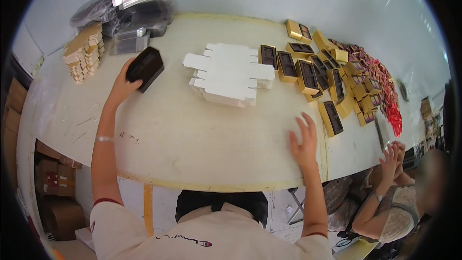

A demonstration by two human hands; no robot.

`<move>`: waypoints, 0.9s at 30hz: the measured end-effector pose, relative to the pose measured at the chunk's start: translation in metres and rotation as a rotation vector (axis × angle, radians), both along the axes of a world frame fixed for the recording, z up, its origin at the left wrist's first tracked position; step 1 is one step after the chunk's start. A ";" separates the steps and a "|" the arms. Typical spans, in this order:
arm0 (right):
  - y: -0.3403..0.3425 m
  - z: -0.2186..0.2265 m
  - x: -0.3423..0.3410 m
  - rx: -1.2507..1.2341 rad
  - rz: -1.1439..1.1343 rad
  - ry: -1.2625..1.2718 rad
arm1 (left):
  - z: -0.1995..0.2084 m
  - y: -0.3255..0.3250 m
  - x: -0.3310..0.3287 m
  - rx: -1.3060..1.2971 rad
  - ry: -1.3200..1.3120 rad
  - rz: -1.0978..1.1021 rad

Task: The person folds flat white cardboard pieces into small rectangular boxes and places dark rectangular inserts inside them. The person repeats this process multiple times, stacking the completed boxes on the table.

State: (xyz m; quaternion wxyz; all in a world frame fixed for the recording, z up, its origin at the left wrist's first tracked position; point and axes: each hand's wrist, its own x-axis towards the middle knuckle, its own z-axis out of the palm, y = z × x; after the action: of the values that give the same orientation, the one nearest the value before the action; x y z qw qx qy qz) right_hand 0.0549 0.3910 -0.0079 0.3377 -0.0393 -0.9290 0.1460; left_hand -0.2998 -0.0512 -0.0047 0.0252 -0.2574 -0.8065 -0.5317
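My left hand (124, 85) is closed on the side of a dark brown block (148, 66), which looks like a stack of plastic tray inserts and is held tilted at the table's left. Fingers spread, my right hand (304, 140) is over the right part of the table and holds nothing. Between the hands, farther back, lies a pile of flat white carton blanks (226, 72). To the right sit several gold boxes with dark trays in them; the nearest to my right hand is one gold box (331, 118).
Folded gold card blanks (85, 50) stand stacked at the far left, beside clear plastic packaging (137, 17). A long heap of small red and gold packets (385, 77) lies along the right. A co-worker (392, 202) sits at the lower right. Cardboard boxes (60, 178) are under the table.
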 end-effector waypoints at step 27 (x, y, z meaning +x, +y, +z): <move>-0.070 0.021 -0.158 -0.105 0.295 0.010 | 0.054 -0.015 0.068 -0.352 0.123 0.057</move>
State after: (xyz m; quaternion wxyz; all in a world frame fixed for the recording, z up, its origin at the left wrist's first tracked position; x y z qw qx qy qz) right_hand -0.1032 0.3209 0.0128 0.3149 0.0806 -0.9141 0.2425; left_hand -0.2322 -0.0662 0.0494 0.0441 -0.2669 -0.8910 -0.3647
